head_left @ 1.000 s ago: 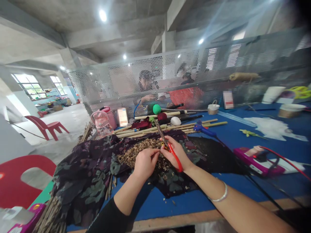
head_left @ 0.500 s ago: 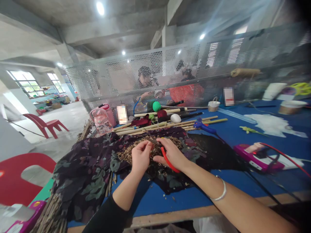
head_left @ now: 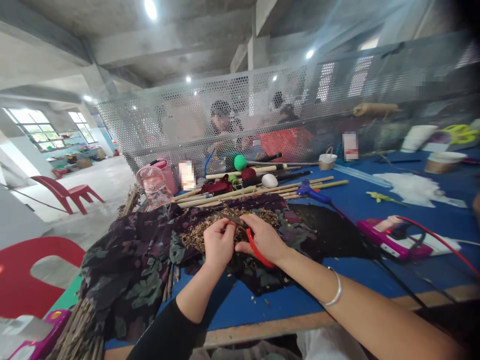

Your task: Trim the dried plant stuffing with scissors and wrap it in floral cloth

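Observation:
My right hand [head_left: 264, 239] is closed on red-handled scissors [head_left: 252, 245], whose blades point left and lie low over a heap of brown chopped bits [head_left: 210, 227]. My left hand [head_left: 219, 242] pinches a thin brown twig beside the blades, fingers pressed together. Both hands hover over a dark floral cloth [head_left: 142, 270] spread on the blue table [head_left: 262, 305].
Long bamboo sticks [head_left: 258, 191], coloured balls and a blue glue gun [head_left: 313, 194] lie behind the cloth. A pink device [head_left: 390, 239] with a red cable sits right. A twig bundle [head_left: 75, 332] lies at the left. Two people sit beyond a perforated metal screen [head_left: 195, 125]. Red chairs stand left.
The scissors swung from pointing up and away to lying low and pointing left. Both hands dropped slightly toward the heap, the left still pinching by the blades.

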Tool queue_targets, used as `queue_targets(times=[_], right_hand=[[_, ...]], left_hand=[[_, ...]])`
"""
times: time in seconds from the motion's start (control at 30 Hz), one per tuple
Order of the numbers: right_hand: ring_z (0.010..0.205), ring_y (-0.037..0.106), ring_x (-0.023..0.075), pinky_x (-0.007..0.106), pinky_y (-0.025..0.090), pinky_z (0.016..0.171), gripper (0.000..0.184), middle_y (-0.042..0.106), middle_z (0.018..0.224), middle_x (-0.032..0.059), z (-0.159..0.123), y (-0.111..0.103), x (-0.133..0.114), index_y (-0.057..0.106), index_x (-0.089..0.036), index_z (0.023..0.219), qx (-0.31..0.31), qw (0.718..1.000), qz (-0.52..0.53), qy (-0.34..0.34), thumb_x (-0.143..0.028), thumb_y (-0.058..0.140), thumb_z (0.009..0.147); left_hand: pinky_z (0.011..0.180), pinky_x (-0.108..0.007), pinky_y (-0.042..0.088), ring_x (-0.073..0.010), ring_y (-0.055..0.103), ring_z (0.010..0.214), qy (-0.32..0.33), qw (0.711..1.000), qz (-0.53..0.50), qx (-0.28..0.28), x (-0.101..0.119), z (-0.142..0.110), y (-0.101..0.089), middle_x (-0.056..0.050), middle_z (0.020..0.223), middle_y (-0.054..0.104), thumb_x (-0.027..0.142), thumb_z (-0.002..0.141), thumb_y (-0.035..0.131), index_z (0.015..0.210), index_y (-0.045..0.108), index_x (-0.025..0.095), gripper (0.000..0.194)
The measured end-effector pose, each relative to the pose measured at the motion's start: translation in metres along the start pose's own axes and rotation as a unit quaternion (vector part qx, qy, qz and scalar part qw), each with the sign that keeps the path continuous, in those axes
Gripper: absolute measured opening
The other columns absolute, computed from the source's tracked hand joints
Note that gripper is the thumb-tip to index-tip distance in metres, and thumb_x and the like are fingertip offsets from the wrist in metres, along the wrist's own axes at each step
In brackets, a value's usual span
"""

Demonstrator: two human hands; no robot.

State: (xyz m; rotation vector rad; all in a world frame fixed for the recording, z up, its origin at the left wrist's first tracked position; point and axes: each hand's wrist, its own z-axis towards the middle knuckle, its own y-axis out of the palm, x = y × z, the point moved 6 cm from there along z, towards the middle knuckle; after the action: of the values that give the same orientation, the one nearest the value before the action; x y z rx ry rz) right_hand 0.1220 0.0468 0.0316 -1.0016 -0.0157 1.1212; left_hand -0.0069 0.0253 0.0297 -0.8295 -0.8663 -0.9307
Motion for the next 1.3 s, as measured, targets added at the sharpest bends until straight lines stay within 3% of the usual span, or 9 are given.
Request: queue_targets(times=[0.17,0.37,0.53,0.87,1.03,1.3], right_hand=[[0.088,0.058,0.0240,0.035,0.047,0.078,0.058,0.059,0.095,0.0104,-0.001,0.001,0.003,0.054,-0.016,0.107,-0.011,1.000,-0.016,0.018,-0.055,0.066,0.066],[0.086,0.059,0.0234,0.034,0.047,0.075,0.052,0.061,0.090,0.0089,-0.002,0.004,0.006,0.055,-0.018,0.105,-0.025,0.997,-0.060,0.045,-0.054,0.064,0.069],[0.084,0.057,0.0248,0.036,0.046,0.074,0.058,0.059,0.091,0.0120,-0.001,0.003,0.002,0.054,-0.014,0.106,-0.018,0.996,-0.085,0.033,-0.056,0.065,0.067],[0.079,0.063,0.0241,0.031,0.046,0.068,0.052,0.064,0.082,0.0077,-0.001,0.008,0.013,0.057,-0.018,0.101,-0.046,0.994,-0.074,0.060,-0.059,0.061,0.069],[0.087,0.060,0.0242,0.033,0.046,0.074,0.058,0.062,0.092,0.0100,0.001,0.002,0.005,0.055,-0.018,0.108,-0.044,0.994,-0.096,0.033,-0.060,0.061,0.069],[0.084,0.057,0.0236,0.034,0.046,0.075,0.060,0.059,0.089,0.0102,0.002,-0.001,0.004,0.055,-0.016,0.108,-0.044,0.994,-0.095,0.016,-0.060,0.062,0.068]], left_hand=[[0.054,-0.020,0.035,-0.0098,0.044,0.054,0.016,0.998,0.061,0.022,0.005,0.000,-0.005,0.001,0.057,0.056,0.031,0.078,0.051,0.068,0.067,0.015,0.024],[0.051,-0.020,0.031,-0.0088,0.039,0.051,0.001,0.998,0.056,0.016,0.004,0.003,-0.005,0.003,0.051,0.048,0.033,0.078,0.049,0.056,0.058,0.015,0.029],[0.054,-0.020,0.034,-0.0101,0.044,0.054,-0.034,0.998,0.046,-0.003,-0.003,0.003,-0.001,0.002,0.055,0.055,0.030,0.075,0.051,0.065,0.065,0.014,0.023],[0.051,-0.020,0.031,-0.0099,0.042,0.052,-0.021,0.998,0.053,-0.007,-0.004,0.006,-0.002,0.002,0.054,0.051,0.034,0.078,0.049,0.063,0.061,0.016,0.027],[0.052,-0.020,0.034,-0.0104,0.045,0.052,-0.027,0.998,0.056,0.002,-0.010,0.008,-0.003,0.002,0.056,0.056,0.029,0.078,0.048,0.066,0.062,0.016,0.023],[0.055,-0.022,0.034,-0.0108,0.046,0.051,-0.005,0.993,0.117,0.001,-0.002,0.008,-0.005,0.000,0.054,0.058,0.026,0.076,0.049,0.063,0.065,0.015,0.023]])
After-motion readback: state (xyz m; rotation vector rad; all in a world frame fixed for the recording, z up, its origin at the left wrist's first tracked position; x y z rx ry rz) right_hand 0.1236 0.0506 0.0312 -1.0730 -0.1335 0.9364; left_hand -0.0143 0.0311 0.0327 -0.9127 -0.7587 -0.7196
